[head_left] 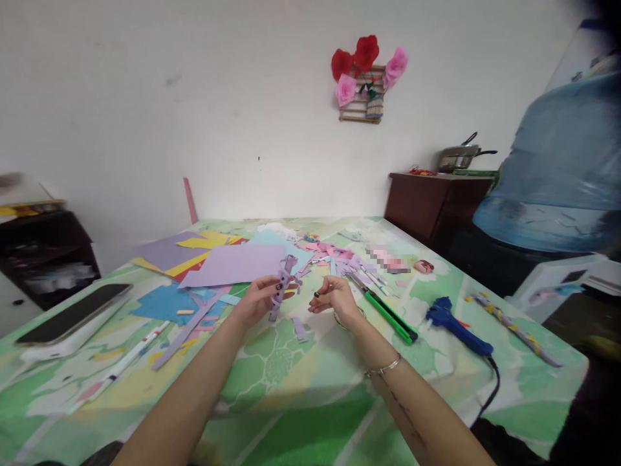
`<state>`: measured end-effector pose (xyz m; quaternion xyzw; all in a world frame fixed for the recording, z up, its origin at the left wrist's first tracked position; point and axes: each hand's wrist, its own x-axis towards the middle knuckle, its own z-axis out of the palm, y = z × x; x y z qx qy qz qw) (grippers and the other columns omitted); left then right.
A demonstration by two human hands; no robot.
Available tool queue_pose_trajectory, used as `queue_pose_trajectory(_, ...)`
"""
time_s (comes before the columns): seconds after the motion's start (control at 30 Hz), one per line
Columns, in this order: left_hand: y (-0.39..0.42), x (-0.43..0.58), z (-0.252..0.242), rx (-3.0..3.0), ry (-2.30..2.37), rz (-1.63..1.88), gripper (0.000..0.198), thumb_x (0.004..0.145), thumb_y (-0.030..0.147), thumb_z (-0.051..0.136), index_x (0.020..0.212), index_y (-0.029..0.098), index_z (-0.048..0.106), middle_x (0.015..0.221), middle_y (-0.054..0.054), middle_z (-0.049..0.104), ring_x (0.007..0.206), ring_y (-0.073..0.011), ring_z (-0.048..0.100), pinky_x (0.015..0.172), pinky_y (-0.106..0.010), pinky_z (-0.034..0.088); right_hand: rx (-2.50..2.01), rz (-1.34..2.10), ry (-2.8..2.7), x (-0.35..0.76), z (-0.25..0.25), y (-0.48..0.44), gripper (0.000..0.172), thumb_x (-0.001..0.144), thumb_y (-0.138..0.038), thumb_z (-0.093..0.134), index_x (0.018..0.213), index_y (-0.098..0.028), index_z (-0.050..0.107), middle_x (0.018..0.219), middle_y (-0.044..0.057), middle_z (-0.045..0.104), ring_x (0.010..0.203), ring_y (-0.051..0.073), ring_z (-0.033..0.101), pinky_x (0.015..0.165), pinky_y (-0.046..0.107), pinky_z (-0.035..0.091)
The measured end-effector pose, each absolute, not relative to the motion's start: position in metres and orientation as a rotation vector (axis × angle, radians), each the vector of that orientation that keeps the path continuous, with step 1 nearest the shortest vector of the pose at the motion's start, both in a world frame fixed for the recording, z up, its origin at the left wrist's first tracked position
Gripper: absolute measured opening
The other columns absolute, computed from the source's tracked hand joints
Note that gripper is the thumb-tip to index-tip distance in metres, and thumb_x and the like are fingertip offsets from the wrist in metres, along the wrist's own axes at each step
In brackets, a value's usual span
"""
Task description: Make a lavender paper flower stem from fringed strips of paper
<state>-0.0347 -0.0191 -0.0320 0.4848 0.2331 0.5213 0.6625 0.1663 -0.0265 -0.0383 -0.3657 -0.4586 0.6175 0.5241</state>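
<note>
Paper point(288, 265), pale purple and curled into a narrow, slightly tilted piece, is grasped by my left hand point(257, 301) above the middle of the counter point(315, 421), while my right hand point(337, 301) hangs near it with fingers bent together, though I cannot tell whether they pinch anything. A purple scrap point(299, 329) lies between my hands, and a lavender sheet point(237, 264) spreads beyond the left one. Toward the counter's right edge I have a green knife point(388, 314), a blue glue gun point(458, 329) and, nearest that edge, a purple-and-yellow stick point(517, 329).
</note>
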Motion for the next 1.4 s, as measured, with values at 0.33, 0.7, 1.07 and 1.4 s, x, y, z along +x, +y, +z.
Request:
queue_pose_trajectory(0.33,-0.017,-0.036,-0.033,1.092,0.515,1.180,0.021,0.064,0.018,0.073,0.084,0.013,0.069,0.101,-0.012,0.069,0.098,-0.0313,0.062,0.093,-0.048,0.041,-0.918,1.276,-1.253,0.165,-0.047,-0.019,0.009,0.046,-0.013,0.071,0.053,-0.012,0.065,0.050,0.003,0.064,0.052,0.019,0.065,0.055,0.029,0.055)
queue_pose_trajectory(0.7,-0.018,-0.033,-0.031,1.012,0.533,1.226,0.022,0.061,0.017,0.075,0.081,0.011,0.068,0.093,-0.011,0.071,0.092,-0.0303,0.064,0.094,-0.047,0.041,-0.793,1.173,-1.390,0.165,-0.051,-0.013,0.022,0.065,-0.036,0.068,0.066,-0.016,0.060,0.063,0.003,0.065,0.057,0.014,0.061,0.057,0.026,0.049)
queue_pose_trajectory(1.07,-0.020,-0.025,-0.034,1.142,0.496,1.076,0.023,0.071,0.023,0.069,0.091,0.013,0.066,0.100,-0.012,0.068,0.090,-0.0265,0.065,0.088,-0.043,0.045,-0.600,1.372,-1.420,0.158,-0.049,-0.018,0.034,0.069,-0.041,0.069,0.097,-0.022,0.064,0.100,0.006,0.066,0.083,0.015,0.061,0.072,0.028,0.046)
queue_pose_trajectory(1.4,-0.018,-0.026,-0.039,1.157,0.611,1.157,0.023,0.068,0.023,0.072,0.088,0.016,0.065,0.083,-0.005,0.067,0.077,-0.0147,0.062,0.071,-0.026,0.046,-0.779,1.251,-1.351,0.159,-0.037,-0.025,0.021,0.066,-0.035,0.070,0.075,-0.016,0.066,0.069,0.005,0.069,0.065,0.015,0.060,0.064,0.028,0.043)
